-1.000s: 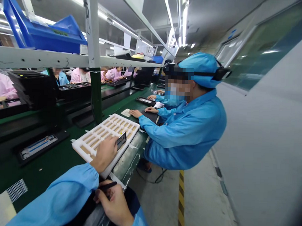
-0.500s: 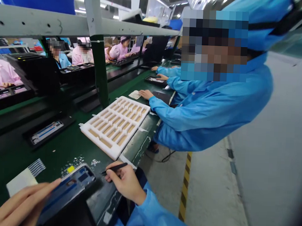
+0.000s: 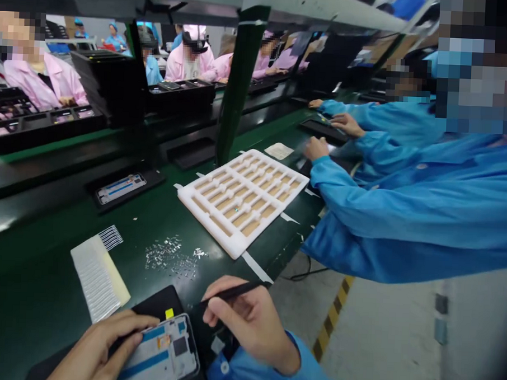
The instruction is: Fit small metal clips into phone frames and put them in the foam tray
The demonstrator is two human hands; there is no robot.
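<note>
My left hand (image 3: 97,348) lies at the bottom left, its fingers curled over the left edge of a phone frame (image 3: 162,357) with blue strips, which rests on a black mat (image 3: 156,306). Just to the right, my right hand (image 3: 248,321) pinches black tweezers (image 3: 232,292) whose tips point left toward the frame. A white foam tray (image 3: 243,192) with several slots of tan parts lies beyond, on the green bench (image 3: 43,293).
A white ribbed sheet (image 3: 96,275) and small scattered scraps (image 3: 170,256) lie on the bench. A black tray with a phone frame (image 3: 121,187) sits further back, by a green post (image 3: 237,83). A co-worker's blue sleeve (image 3: 404,202) fills the right. Pink-coated people sit opposite.
My view has swung down and left. My left hand left the white tray, brought the phone frame down onto the black mat and now grips its edge. The tweezers stay in my right hand.
</note>
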